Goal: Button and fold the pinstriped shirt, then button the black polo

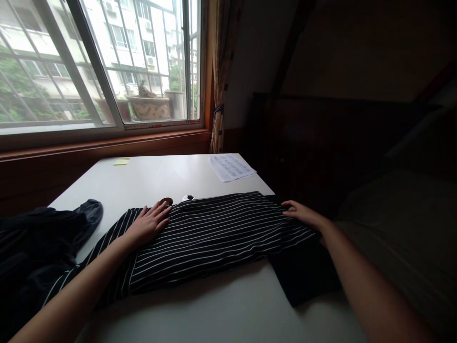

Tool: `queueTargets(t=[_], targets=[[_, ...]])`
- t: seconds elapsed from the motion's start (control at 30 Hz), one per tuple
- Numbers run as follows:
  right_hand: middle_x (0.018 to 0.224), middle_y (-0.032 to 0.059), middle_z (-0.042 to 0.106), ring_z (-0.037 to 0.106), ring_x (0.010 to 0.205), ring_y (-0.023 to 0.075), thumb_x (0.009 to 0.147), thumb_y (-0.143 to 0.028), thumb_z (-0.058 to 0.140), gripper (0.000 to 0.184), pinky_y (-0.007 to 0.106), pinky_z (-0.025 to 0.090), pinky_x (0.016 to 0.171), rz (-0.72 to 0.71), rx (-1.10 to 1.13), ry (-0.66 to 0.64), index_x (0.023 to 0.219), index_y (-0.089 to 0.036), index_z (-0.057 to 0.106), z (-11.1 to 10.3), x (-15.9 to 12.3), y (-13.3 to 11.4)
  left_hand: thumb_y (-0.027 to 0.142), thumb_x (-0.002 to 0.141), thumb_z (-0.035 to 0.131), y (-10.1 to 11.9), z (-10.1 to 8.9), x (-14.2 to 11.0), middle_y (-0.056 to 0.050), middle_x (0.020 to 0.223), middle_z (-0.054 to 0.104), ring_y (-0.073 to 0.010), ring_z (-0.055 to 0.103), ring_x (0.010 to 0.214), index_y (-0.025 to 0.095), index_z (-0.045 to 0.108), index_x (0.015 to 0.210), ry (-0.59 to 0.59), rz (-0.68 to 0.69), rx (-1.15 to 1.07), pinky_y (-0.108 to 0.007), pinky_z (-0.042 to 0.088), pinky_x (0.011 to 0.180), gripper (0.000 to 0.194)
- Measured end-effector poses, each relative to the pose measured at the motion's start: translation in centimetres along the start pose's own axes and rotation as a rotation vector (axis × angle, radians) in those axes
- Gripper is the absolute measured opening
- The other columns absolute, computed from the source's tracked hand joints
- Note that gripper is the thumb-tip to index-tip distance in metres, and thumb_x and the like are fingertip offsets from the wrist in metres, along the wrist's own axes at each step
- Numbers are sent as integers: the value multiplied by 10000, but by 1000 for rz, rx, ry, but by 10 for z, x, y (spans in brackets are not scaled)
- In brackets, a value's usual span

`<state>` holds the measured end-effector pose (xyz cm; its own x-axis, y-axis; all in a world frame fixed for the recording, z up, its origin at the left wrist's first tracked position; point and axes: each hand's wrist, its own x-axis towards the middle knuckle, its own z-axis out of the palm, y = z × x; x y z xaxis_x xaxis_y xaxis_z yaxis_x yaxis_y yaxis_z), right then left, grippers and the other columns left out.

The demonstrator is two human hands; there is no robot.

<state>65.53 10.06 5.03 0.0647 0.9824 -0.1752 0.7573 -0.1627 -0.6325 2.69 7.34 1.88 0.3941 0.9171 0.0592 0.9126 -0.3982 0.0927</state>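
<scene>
A black garment with thin white stripes (214, 228) lies stretched across the white table in front of me. A striped sleeve-like part hangs off toward the lower left, beneath my forearm. My left hand (152, 221) rests flat on the garment's left part, fingers spread. At the right end, my right hand (298, 213) has its fingers closed on the garment's edge; the exact grip is partly hidden. Plain dark cloth (303, 274) sticks out below that end, and I cannot tell whether it belongs to the same garment.
Dark crumpled clothing (43, 238) is heaped at the table's left side. Beyond the garment, on the white table (160, 174), lie printed papers (232, 167), a yellow sticky note (121, 162), a brown round object (166, 201) and a small white-and-black object (189, 197). A barred window stands behind.
</scene>
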Motion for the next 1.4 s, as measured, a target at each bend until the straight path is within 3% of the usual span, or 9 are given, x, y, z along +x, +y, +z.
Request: queueTargets(t=[0.13, 0.27, 0.33, 0.47, 0.6, 0.87, 1.03, 1.23, 1.4], targets=[[861, 48, 685, 672, 844, 247, 745, -267, 716, 453, 355, 532, 775, 7, -180, 85, 1190, -227, 641, -5, -2, -10, 532, 1020, 269, 1, -5, -1, -17, 1646, 124, -315, 90, 1520, 342, 231, 1551, -22, -17, 24, -641, 117, 1176, 565], [1228, 181, 608, 549, 1167, 421, 812, -295, 666, 437, 603, 412, 967, -16, -376, 240, 1243, -234, 628, 6, -5, -41, 527, 1020, 292, 23, -13, 0, -15, 1650, 124, -322, 79, 1521, 341, 238, 1553, 47, 11, 70, -648, 124, 1177, 567], [1380, 217, 509, 456, 1271, 467, 888, -323, 579, 437, 659, 339, 1018, -95, -435, 261, 1311, -213, 593, 29, -5, -65, 545, 1016, 296, 47, -14, 3, -11, 1646, 158, -313, 102, 1521, 349, 256, 1549, 97, 74, 76, -626, 116, 1193, 569], [1590, 45, 339, 319, 1437, 312, 964, -461, 477, 522, 428, 244, 1190, -366, -488, 149, 1455, -285, 463, 98, -6, -114, 590, 1005, 280, 95, -8, 12, -13, 1638, 190, -308, 137, 1516, 352, 264, 1548, 102, 199, 50, -617, 102, 1204, 593], [1625, 21, 272, 212, 1499, 260, 970, -577, 405, 618, 439, 161, 1223, -505, -540, 51, 1507, -271, 394, 140, -13, -125, 592, 1011, 243, 95, 6, 10, -17, 1631, 201, -296, 155, 1513, 345, 275, 1543, 36, 155, 33, -630, 109, 1198, 587], [1633, 43, 235, 238, 1495, 265, 1004, -549, 234, 632, 500, 237, 1193, -287, -679, 197, 1557, -246, 288, 83, -45, -28, 530, 1024, 297, -7, 6, -45, 12, 1630, 188, -267, 157, 1511, 349, 250, 1542, 50, 43, 57, -559, 154, 1217, 550], [1601, 36, 322, 302, 1467, 288, 999, -500, 237, 600, 575, 241, 1170, -221, -778, 263, 1540, -258, 328, 57, -71, 14, 495, 1023, 329, -44, -2, -78, -10, 1615, 251, -288, 225, 1491, 339, 314, 1523, 62, 28, 13, -573, 234, 1193, 525], [1589, 46, 352, 318, 1454, 329, 968, -366, 362, 544, 615, 258, 1157, -370, -767, 374, 1502, -272, 404, 42, -104, 18, 507, 990, 435, -21, -29, -122, -13, 1565, 387, -276, 379, 1431, 335, 400, 1493, 118, 136, -23, -510, 337, 1174, 532], [1574, 24, 382, 435, 1394, 257, 929, -369, 531, 594, 439, 399, 1139, -669, -602, 79, 1504, -306, 394, 44, -135, -1, 499, 911, 596, 31, -39, -166, -16, 1532, 438, -286, 471, 1369, 346, 285, 1542, 89, 307, 45, -467, 414, 1138, 720]])
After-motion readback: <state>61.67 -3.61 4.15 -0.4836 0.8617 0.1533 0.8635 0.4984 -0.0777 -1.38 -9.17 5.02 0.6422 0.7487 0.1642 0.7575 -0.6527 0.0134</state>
